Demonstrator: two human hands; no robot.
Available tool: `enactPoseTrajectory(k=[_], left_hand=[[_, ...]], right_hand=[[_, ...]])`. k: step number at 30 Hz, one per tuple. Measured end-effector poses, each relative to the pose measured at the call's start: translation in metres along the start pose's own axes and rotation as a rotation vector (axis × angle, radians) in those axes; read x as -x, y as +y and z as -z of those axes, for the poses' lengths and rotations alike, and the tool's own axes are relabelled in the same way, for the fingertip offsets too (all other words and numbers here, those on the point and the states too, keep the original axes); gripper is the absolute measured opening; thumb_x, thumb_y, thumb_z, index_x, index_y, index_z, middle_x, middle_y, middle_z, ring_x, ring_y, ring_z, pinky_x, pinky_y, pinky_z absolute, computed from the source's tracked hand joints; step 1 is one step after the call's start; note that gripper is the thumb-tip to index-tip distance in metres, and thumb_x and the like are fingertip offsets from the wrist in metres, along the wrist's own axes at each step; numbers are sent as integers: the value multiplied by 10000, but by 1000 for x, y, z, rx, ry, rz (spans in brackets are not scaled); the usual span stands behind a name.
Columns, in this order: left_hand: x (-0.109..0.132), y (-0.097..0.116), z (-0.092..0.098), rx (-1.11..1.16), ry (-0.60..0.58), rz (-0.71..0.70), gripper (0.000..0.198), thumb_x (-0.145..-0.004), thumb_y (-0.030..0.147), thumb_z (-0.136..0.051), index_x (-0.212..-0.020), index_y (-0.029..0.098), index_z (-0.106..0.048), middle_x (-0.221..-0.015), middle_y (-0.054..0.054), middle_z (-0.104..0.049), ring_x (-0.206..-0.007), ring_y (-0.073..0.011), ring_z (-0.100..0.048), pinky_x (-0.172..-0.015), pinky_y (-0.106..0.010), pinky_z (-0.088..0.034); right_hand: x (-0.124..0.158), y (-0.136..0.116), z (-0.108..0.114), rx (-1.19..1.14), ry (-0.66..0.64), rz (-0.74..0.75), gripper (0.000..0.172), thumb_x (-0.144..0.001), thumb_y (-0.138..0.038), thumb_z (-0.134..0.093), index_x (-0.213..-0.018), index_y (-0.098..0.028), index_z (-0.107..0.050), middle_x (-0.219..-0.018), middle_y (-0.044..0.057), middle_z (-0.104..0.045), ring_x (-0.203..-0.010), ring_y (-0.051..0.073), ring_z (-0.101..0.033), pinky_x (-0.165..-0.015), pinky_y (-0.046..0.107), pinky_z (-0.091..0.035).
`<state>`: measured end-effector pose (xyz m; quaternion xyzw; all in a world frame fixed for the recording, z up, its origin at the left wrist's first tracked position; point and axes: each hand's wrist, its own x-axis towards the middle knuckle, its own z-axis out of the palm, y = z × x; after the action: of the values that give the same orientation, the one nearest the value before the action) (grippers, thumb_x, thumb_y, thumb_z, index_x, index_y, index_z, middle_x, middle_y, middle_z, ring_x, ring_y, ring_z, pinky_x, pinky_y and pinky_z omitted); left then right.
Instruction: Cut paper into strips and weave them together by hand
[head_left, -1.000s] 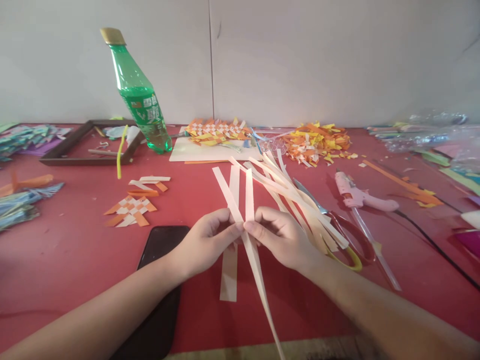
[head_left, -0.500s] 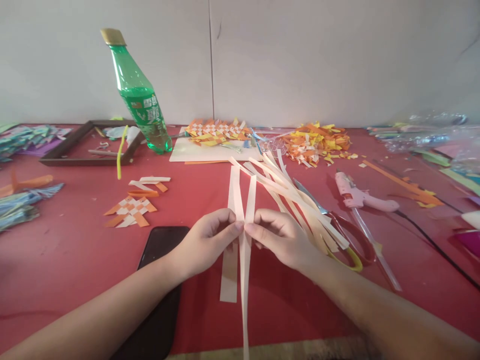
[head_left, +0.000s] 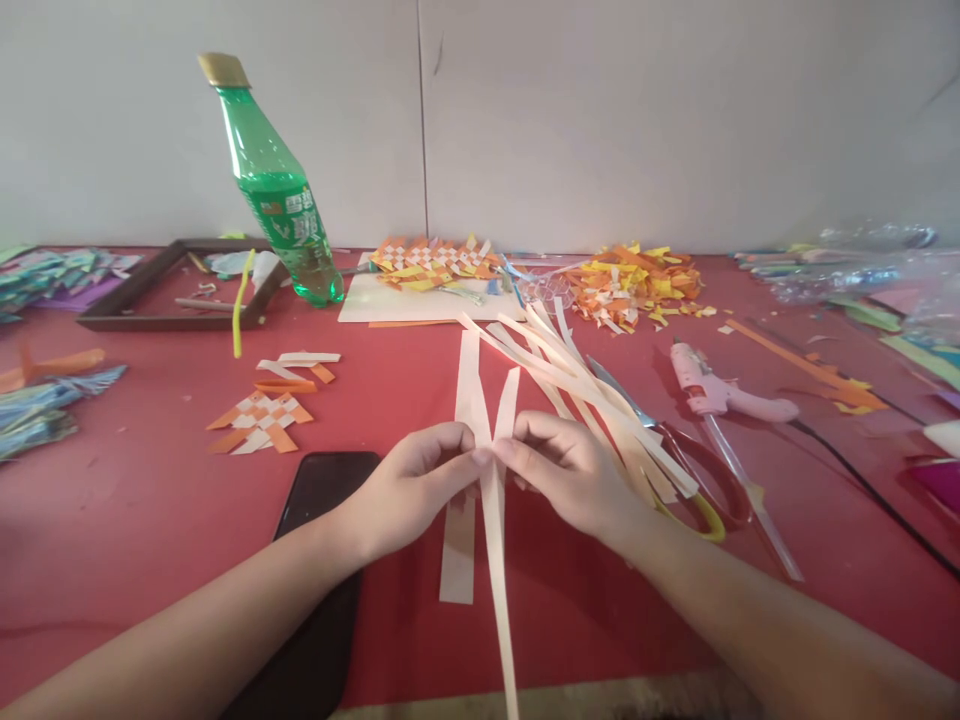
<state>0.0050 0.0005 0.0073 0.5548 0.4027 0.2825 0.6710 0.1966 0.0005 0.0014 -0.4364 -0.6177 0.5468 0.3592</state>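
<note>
Head view: a long cream paper strip (head_left: 498,580) is being held above the middle of a red bench (head_left: 405,390), near its front edge. The left hand (head_left: 427,475) and the right hand (head_left: 566,470) are both pinching it between thumb and fingers, their thumb tips nearly meeting. Above the thumbs, 2 cream lengths are spreading in a V; whether they are belonging to 1 strip is impossible to tell. Below, a narrow tail is running past the bench's front edge.

Partly behind the left hand, a flat cream strip (head_left: 457,565) is lying on the bench. Under the left forearm, a black phone (head_left: 326,485) is resting toward the front edge. Beyond it, a small orange-and-white woven piece (head_left: 262,420) is lying.

Just beyond the right hand, loose cream strips (head_left: 555,370) are fanning over scissors (head_left: 622,393). Farther toward the right edge, a pink glue gun (head_left: 697,380) is resting.

Along the far edge, a green bottle (head_left: 281,205) is standing by a dark frame (head_left: 161,323) near the far left corner. A white board (head_left: 375,305) is carrying more woven paper (head_left: 435,262), and an orange-and-yellow heap (head_left: 637,285) is sitting to its right.
</note>
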Motion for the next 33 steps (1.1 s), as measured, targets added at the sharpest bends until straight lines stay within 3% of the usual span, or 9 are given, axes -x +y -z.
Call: enactPoseTrajectory(k=[6,16,23,29,33], left_hand=[[0,0,-1,-21,9,-19,315,-917,438,-521,-763,167,-477,-735,-5,-543,-585,-98,-451,-582,-265,-373],[-1,1,-2,4,75,-45,310,-910,426,-546,-764,154,-517,-661,27,-504,-567,-91,-461,-580,-249,-389],[0,1,0,-15,-39,8,317,-915,434,-541,-805,139,-571,-673,26,-496,-604,-95,-466,-608,-248,-390],[0,-1,0,-45,-16,-23,314,-916,439,-523,-792,151,-522,-747,-24,-562,-615,-114,-461,-598,-277,-372],[0,-1,-1,-34,1,-34,316,-905,446,-529,-776,160,-491,-763,-40,-583,-595,-112,-451,-586,-284,-366]], right_hand=[[-1,-3,-2,-120,-98,-4,250,-897,-381,-597,-747,-183,-614,-629,-22,-553,-550,91,-476,-529,243,-384],[0,-3,-2,-51,-42,25,226,-913,-340,-589,-757,-177,-609,-673,-11,-587,-574,91,-504,-548,237,-404],[1,1,0,-86,-15,12,244,-912,-360,-595,-769,-165,-625,-643,-24,-535,-569,84,-467,-530,228,-372],[0,-3,0,-106,-121,35,291,-911,-336,-578,-673,-169,-584,-593,-28,-533,-545,83,-465,-526,231,-370],[0,-5,-1,-73,-99,59,258,-907,-285,-588,-678,-166,-586,-581,-39,-518,-537,73,-461,-514,220,-358]])
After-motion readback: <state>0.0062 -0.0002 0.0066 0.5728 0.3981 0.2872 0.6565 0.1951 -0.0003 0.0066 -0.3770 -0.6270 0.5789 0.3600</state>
